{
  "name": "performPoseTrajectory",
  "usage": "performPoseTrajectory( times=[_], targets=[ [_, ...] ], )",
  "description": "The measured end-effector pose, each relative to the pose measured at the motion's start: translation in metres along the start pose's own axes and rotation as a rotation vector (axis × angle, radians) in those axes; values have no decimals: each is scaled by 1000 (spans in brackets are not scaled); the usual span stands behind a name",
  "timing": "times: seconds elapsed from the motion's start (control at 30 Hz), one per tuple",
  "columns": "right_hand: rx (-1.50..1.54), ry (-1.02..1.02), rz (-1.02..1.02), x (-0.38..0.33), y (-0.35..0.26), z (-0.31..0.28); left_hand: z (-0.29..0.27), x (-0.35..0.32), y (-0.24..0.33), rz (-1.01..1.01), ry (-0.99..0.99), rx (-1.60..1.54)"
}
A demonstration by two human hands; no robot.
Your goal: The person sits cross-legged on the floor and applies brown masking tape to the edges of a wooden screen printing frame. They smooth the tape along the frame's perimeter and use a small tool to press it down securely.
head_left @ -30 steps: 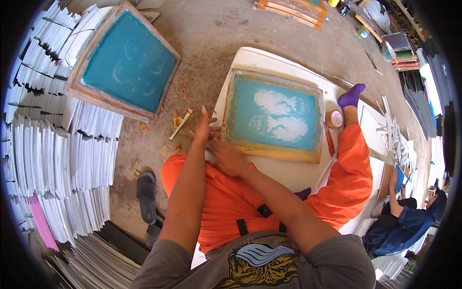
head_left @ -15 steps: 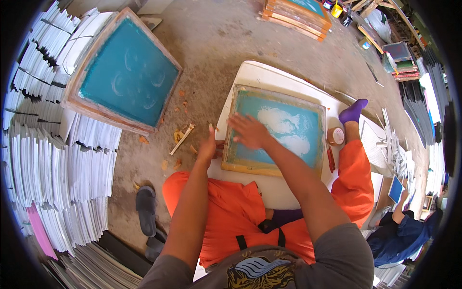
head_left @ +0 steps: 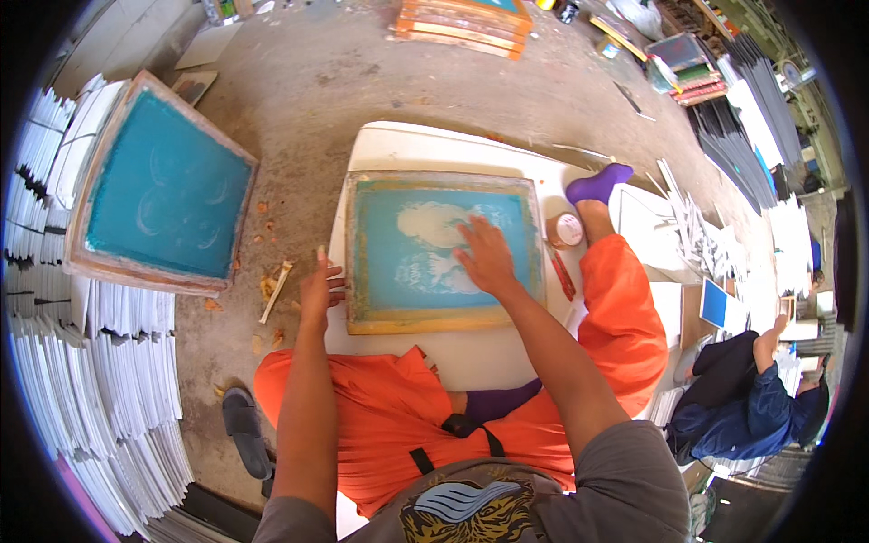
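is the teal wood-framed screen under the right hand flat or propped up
Flat: the teal wood-framed screen lies against the white panel, no edge visibly raised.

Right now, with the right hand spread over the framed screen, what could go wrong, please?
The right hand is over the framed screen; pressing hard might mark its pale pattern. The red tool lies between the screen and the orange trouser leg; either, shifting, could knock it. The tape roll sits near the purple sock and might get kicked.
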State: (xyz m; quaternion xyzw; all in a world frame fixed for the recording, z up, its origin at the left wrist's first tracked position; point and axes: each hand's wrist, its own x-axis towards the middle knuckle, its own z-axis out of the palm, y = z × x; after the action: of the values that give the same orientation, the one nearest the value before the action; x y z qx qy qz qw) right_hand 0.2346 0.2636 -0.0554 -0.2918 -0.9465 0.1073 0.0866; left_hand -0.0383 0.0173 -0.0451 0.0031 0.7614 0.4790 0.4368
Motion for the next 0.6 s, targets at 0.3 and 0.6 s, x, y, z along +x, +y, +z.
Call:
performPoseTrajectory(
  times=[0.3,0.6],
  targets=[
    [-150,168,465,-77,156,-74,10,1,-13,220,137,48],
    [627,348,585,-79,139,-103,54,-69,14,681,236,84]
  ],
)
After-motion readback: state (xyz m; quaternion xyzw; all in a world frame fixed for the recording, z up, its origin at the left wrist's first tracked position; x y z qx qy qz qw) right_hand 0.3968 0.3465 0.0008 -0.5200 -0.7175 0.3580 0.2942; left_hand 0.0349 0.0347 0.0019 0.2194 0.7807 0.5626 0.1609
